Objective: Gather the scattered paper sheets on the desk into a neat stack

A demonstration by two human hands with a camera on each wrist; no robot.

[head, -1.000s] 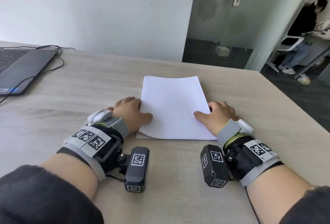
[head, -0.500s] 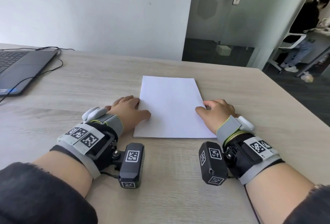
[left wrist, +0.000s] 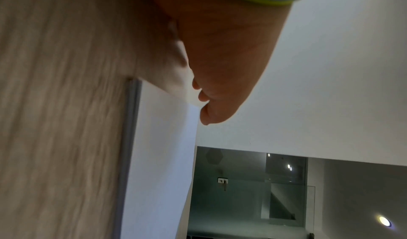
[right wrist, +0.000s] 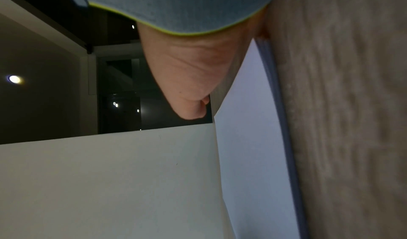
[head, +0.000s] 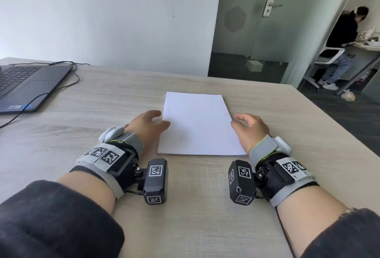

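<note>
On desk (head: pixel 123 101): squared paper stack (head: pixel 197 124); hands flank side edges.

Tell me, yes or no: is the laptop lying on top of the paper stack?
No, the laptop sits far left on the desk, apart from the paper stack.

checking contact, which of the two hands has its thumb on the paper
The left hand: its thumb lies on the paper. The right hand sits just off the right edge.

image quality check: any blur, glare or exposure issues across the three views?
Head view: sharp, evenly lit, wide-angle bending at the edges; paper bright but not blown out. Left wrist view: desk grain smeared, hand soft. Right wrist view: dark background, ceiling light flaring, desk blurred.
</note>
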